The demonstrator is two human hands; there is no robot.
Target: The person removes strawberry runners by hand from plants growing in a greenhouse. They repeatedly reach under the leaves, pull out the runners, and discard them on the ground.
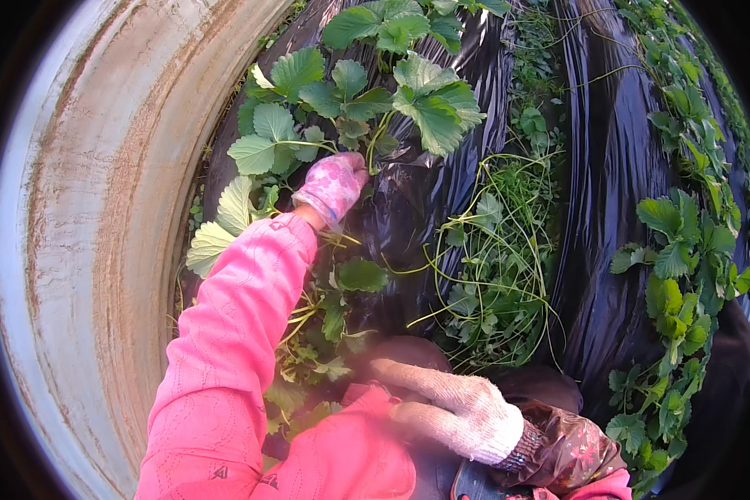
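Observation:
My left hand (334, 182), in a thin pink patterned glove, is curled at the base of a leafy strawberry plant (350, 100). Its fingertips are hidden, so whether they grip a stem cannot be seen. Leaf stalks (380, 134) rise right beside the knuckles. Lower down, my right hand (469, 412) wears a pale knitted glove soiled on the fingers. Two of its parts stretch left with a gap between them, over my lap and beside pink cloth (356, 431). Nothing shows in that hand, though its tips are blurred. More strawberry foliage (331, 312) grows below my left wrist.
Black plastic mulch film (619, 187) covers the beds. Pulled-looking green stems and weeds (500, 269) fill the furrow between them. Along the left runs a pale, dirt-streaked wall or sheet (119, 219). Another row of strawberry plants (681, 250) stands at right.

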